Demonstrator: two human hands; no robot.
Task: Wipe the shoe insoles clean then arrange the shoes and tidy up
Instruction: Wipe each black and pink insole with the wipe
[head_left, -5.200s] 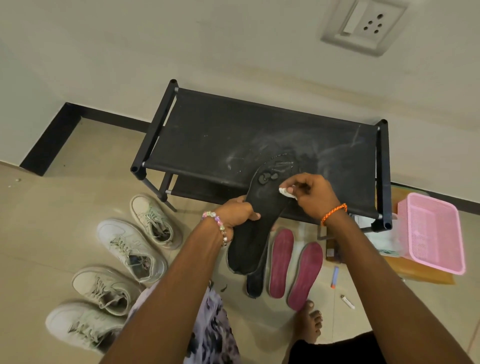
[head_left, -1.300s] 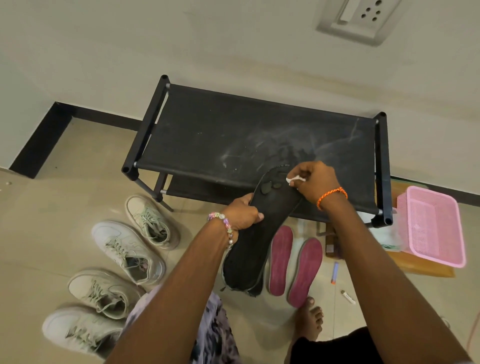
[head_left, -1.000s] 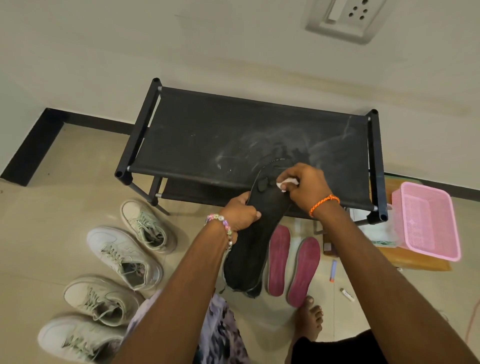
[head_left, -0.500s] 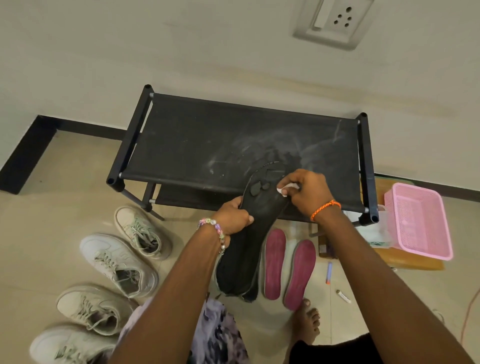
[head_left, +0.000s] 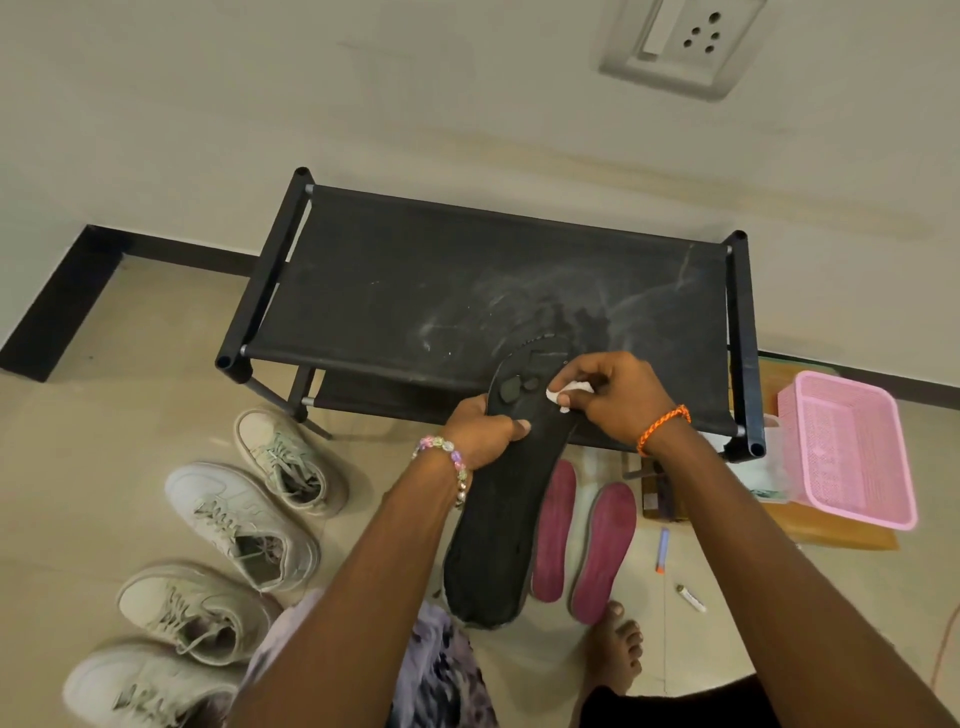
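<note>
Black insole (head_left: 498, 514) held over floor, under wipe.
Left hand (head_left: 480, 428) grips its left edge; right hand (head_left: 615, 397) pinches white wipe (head_left: 566, 393) against toe end, which overlaps the shoe rack (head_left: 467, 291) front edge. Two maroon insoles (head_left: 582, 540) lie on floor just right; four white sneakers (head_left: 228, 535) left; pink basket (head_left: 844, 447) at rack's right end.

— Where did the single head view look from?
— From above, facing forward and steeply down over both forearms, toward the black shoe rack (head_left: 483, 291) against the wall.
— How near?
— Close: the arms filled the lower frame, the floor (head_left: 130, 395) lay below, and a wall socket (head_left: 680, 41) sat at the top edge.
</note>
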